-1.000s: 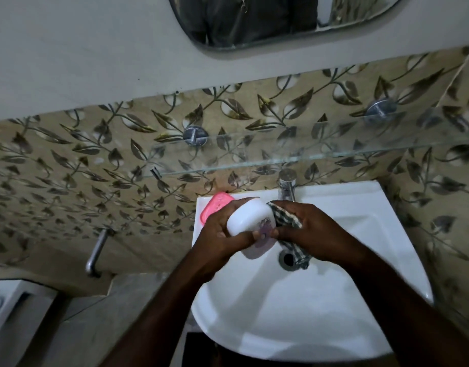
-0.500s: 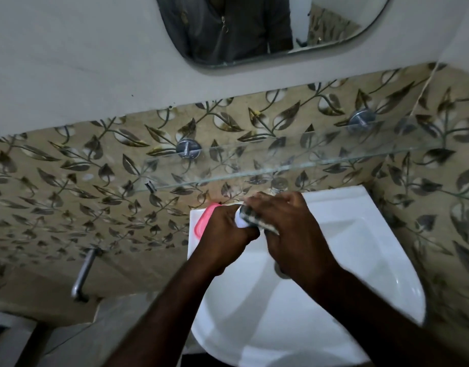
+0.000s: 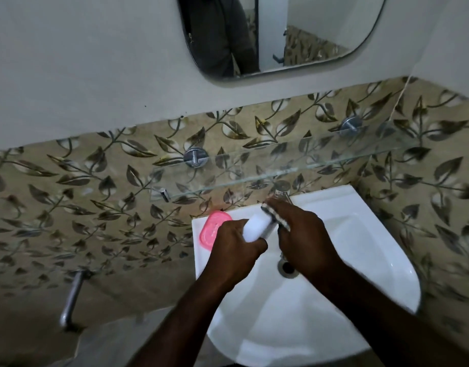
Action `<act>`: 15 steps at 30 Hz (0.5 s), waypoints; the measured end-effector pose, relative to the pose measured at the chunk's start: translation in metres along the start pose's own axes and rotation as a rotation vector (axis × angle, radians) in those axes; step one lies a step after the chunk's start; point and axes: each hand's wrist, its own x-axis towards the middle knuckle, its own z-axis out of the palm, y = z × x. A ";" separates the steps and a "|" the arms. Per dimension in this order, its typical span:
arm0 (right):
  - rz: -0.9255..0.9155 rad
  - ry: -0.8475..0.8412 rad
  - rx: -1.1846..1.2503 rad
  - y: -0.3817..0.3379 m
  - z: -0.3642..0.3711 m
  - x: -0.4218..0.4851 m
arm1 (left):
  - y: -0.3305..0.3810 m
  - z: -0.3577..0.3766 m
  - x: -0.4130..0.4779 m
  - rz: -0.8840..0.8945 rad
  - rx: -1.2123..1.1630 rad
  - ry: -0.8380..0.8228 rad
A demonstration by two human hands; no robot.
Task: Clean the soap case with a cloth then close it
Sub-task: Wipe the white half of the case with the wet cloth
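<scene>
Gripping the white case [image 3: 257,226] above the sink [image 3: 360,234], the left hand [image 3: 236,250] curls its fingers round the near end. The right hand [image 3: 304,234], just beside it, pinches the checked cloth [image 3: 274,217] against the case's far end. A pink piece [image 3: 213,230] lies on the rim, just left of the left hand.

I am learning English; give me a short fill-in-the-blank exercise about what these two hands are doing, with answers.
1. The left hand grips the ____ soap case.
2. The right hand presses a checked ____ against it.
3. The pink piece lies on the rim of the ____.
Missing words: white; cloth; sink.
</scene>
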 end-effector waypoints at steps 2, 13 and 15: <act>-0.113 0.072 -0.023 -0.019 0.005 -0.009 | -0.004 -0.005 0.002 0.011 -0.046 -0.024; -0.172 0.074 -0.050 -0.041 0.011 -0.016 | -0.006 -0.015 -0.005 0.020 -0.121 -0.010; -0.297 0.052 -0.079 -0.044 0.013 -0.020 | -0.007 -0.018 -0.004 0.032 -0.166 -0.010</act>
